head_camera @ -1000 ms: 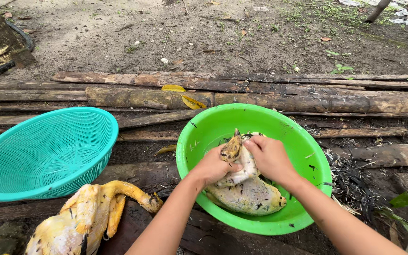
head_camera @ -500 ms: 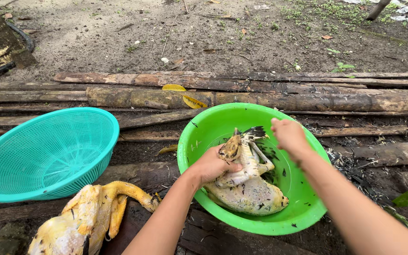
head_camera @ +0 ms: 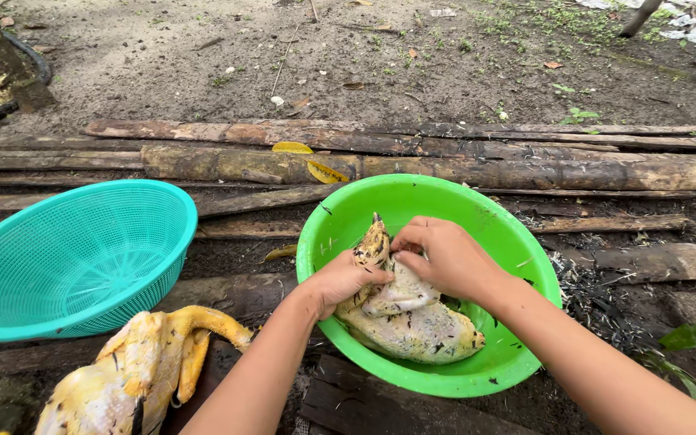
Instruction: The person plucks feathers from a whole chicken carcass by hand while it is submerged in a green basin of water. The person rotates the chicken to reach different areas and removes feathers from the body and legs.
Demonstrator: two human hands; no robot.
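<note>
From the head view, your left hand pins the plucked chicken inside the green bowl, steadying it while your right hand pinches its skin near the neck. Left of the bowl sit a teal basket and another chicken.

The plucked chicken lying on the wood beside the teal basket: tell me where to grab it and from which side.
Probably best by the legs: on the plucked chicken the yellow leg sticks out bare toward the green basin, narrow enough to close a hand around. Come from above on the right side, where nothing blocks it; the teal basket crowds the far side.
</note>
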